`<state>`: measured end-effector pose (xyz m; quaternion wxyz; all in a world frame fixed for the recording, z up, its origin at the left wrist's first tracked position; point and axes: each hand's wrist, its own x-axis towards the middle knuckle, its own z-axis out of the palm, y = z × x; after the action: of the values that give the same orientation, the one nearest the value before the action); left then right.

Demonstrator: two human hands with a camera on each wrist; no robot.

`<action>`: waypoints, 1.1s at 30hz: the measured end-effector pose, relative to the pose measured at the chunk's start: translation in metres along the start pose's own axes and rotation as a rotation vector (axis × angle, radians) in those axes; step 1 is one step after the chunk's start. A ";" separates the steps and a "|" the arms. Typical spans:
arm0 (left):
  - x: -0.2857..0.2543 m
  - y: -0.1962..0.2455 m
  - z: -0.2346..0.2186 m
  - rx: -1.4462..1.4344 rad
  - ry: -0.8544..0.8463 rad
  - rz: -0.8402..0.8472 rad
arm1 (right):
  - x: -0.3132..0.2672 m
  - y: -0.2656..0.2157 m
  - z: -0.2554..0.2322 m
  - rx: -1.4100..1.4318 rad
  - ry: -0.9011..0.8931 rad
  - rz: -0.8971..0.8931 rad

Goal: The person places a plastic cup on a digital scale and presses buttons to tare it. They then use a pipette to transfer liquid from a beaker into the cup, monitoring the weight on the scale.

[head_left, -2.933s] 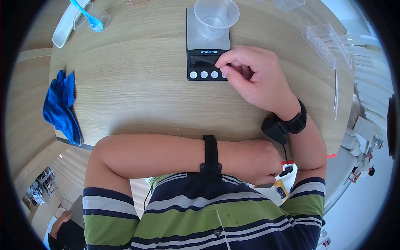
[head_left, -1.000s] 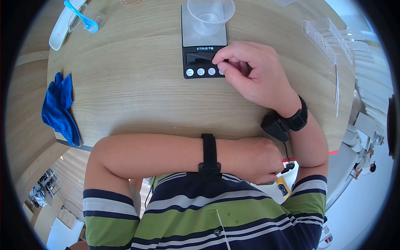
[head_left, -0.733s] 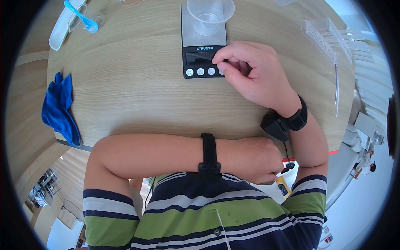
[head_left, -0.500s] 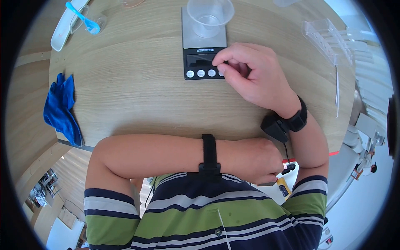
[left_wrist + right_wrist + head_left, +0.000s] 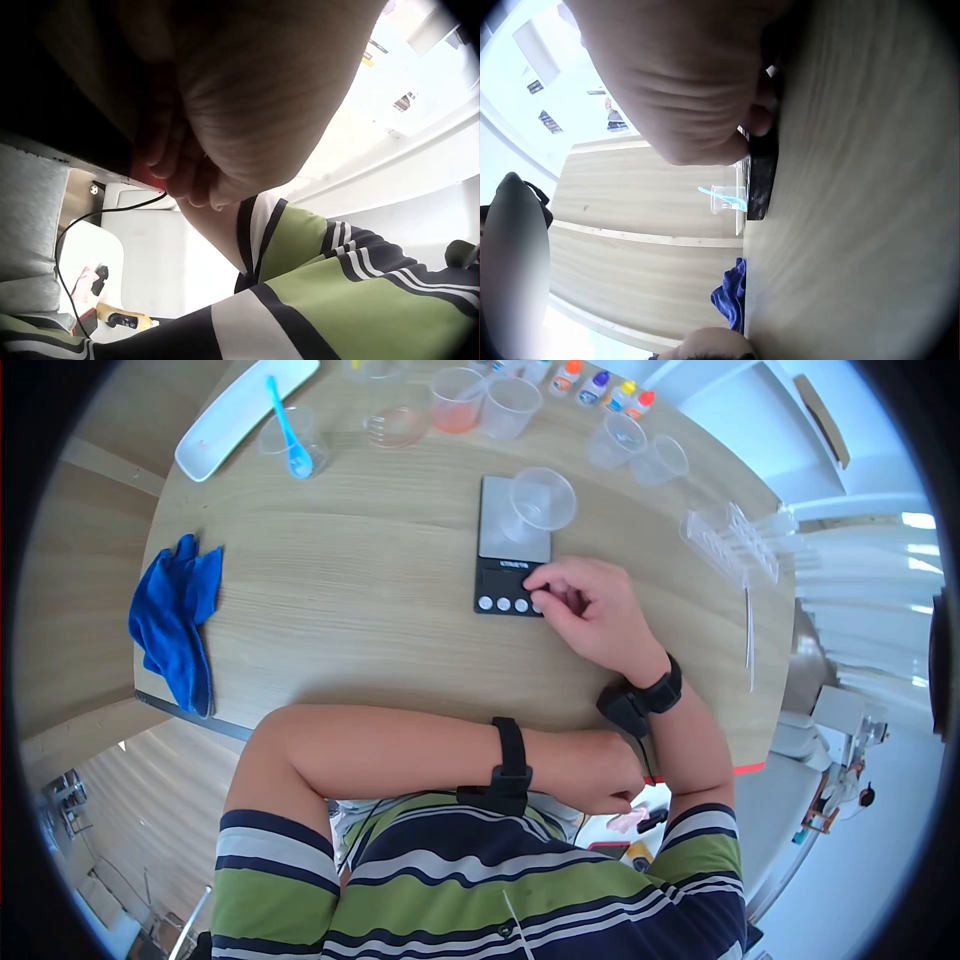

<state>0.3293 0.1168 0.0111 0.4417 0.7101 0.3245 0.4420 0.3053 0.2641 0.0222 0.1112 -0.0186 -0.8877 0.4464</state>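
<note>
A black and silver digital scale (image 5: 495, 530) lies on the wooden table (image 5: 350, 590), a clear plastic cup (image 5: 545, 500) standing on its plate. My right hand (image 5: 597, 618) is at the scale's front right corner, finger and thumb loosely bent over the dark display and the end button. In the right wrist view, those fingertips (image 5: 759, 120) are right at the black side of the scale. My left hand (image 5: 592, 770) rests at the table's near edge, forearm across my body. The left wrist view shows its fingers (image 5: 180, 169) loosely curled beside the red edge strip, holding nothing.
Blue cloth (image 5: 175, 620) lies on the left. Behind it are a white tray (image 5: 235, 425) and a cup with a blue spoon (image 5: 290, 440). More cups (image 5: 510, 408) and several small dropper bottles (image 5: 593, 388) stand at the back. A clear rack (image 5: 725, 545) is on the right.
The head view has tilted upward, bringing the back cups and dropper bottles into sight. The scale and both hands keep nearly the same places relative to each other.
</note>
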 end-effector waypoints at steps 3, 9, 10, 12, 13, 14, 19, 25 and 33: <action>0.000 -0.007 0.008 -0.044 0.037 0.029 | 0.000 -0.001 0.002 0.023 -0.003 0.021; 0.001 -0.008 0.011 -0.045 0.092 0.070 | 0.004 -0.007 -0.004 -0.014 -0.053 -0.002; -0.001 -0.009 0.009 -0.023 0.108 0.052 | 0.005 -0.008 -0.005 -0.013 -0.057 0.014; 0.000 -0.009 0.012 -0.034 0.068 0.051 | 0.005 -0.009 -0.003 0.006 -0.076 0.012; 0.002 -0.010 0.014 -0.041 0.065 0.056 | 0.006 -0.010 -0.004 -0.024 -0.078 0.006; 0.002 -0.010 0.014 -0.016 0.079 0.045 | 0.008 -0.012 -0.005 -0.059 -0.077 -0.004; 0.003 -0.014 0.018 0.028 0.114 0.126 | 0.003 -0.008 -0.001 -0.009 -0.058 -0.003; 0.011 -0.019 0.021 0.024 0.049 0.135 | -0.008 0.007 -0.005 0.013 -0.038 0.030; 0.002 0.018 0.007 0.102 0.102 0.077 | -0.007 0.013 0.004 0.242 0.014 0.150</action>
<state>0.3378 0.1092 0.0272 0.3705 0.7203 0.3412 0.4769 0.3103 0.2681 0.0087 0.0850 -0.0746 -0.8225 0.5574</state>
